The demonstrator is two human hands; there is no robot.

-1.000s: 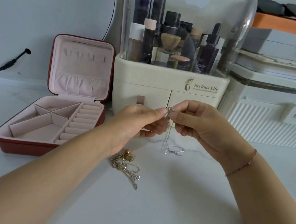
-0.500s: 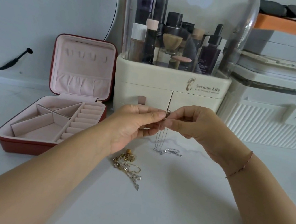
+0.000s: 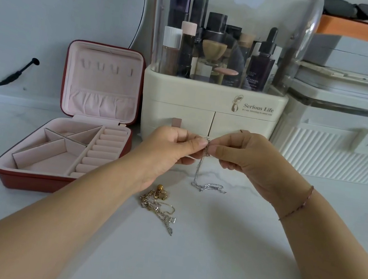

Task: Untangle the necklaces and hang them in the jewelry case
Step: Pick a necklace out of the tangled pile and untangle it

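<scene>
Both hands meet above the white tabletop [image 3: 219, 264], the left hand [image 3: 171, 154] and right hand [image 3: 246, 163] pinching the top of a silver necklace [image 3: 199, 172] whose lower end lies on the marble; a tangled gold necklace [image 3: 159, 205] lies nearer, the red jewelry case [image 3: 29, 178] open at left

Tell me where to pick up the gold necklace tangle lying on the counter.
Probably the gold necklace tangle is best pinched at its loose tail, which trails clear of the knot toward you. It lies flat on the counter, so come down from straight above.
</scene>
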